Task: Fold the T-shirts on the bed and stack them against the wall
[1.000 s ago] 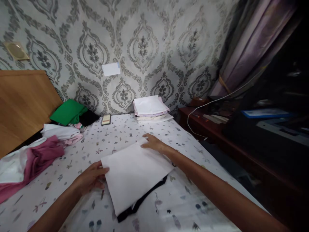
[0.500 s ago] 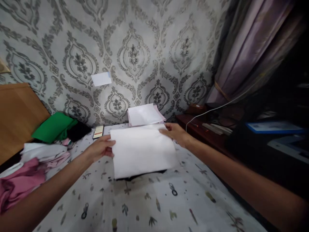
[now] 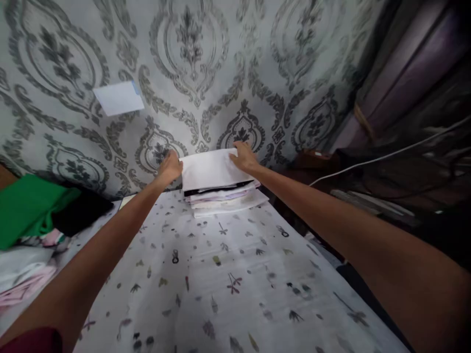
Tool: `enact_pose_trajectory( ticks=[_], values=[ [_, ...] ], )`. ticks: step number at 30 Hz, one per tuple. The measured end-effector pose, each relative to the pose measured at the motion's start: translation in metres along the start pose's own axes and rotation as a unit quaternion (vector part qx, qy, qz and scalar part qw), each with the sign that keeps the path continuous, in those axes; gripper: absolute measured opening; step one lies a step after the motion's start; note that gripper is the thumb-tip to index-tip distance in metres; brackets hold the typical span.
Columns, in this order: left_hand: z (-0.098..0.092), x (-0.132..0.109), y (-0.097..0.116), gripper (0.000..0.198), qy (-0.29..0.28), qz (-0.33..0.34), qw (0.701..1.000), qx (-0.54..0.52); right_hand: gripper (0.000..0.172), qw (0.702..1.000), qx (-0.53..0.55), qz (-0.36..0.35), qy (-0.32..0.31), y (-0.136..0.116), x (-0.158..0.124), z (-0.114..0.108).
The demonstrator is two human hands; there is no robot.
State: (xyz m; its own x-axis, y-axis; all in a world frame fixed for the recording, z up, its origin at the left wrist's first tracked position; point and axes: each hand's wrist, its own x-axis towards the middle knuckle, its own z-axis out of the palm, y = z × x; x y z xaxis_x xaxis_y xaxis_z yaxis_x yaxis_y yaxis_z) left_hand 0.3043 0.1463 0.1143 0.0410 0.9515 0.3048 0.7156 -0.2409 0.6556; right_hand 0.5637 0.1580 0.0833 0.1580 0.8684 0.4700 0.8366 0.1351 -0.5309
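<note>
Printed sheet (image 3: pixel 198 304) up front | rumpled clothes (image 3: pixel 22 267) left, looking undone | stack (image 3: pixel 228 203) ahead, white cloth (image 3: pixel 209 169) on top, seemingly placed | left hand (image 3: pixel 171 167) and right hand (image 3: pixel 245 158) gripping its edges, not yet letting go | patterned wall (image 3: pixel 206 105) behind

The folded cloth (image 3: pixel 209 170) is white over black, the stack (image 3: pixel 228 206) white and pale pink, the bedsheet (image 3: pixel 198 284) white with small plant prints, the wallpaper (image 3: pixel 235 78) pale grey with darker leafy scrolls, and the heaped clothes (image 3: pixel 27 211) green, black, white and pink.
</note>
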Motion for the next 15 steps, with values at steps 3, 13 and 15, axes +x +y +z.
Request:
enact_pose_trajectory(
  ticks=[3,13,15],
  values=[
    [0.040,-0.008,-0.004,0.047,0.025,0.104,0.979,0.173,0.053,0.990,-0.099,-0.097,-0.040,-0.002,-0.021,0.032],
    [0.092,-0.020,-0.030,0.073,-0.133,0.016,0.979,0.153,0.072,0.975,-0.157,-0.096,-0.125,-0.001,-0.038,0.065],
    [0.086,-0.041,-0.039,0.069,-0.131,0.063,0.981,0.124,0.072,0.976,-0.146,-0.103,-0.127,-0.004,-0.038,0.063]
  ],
)
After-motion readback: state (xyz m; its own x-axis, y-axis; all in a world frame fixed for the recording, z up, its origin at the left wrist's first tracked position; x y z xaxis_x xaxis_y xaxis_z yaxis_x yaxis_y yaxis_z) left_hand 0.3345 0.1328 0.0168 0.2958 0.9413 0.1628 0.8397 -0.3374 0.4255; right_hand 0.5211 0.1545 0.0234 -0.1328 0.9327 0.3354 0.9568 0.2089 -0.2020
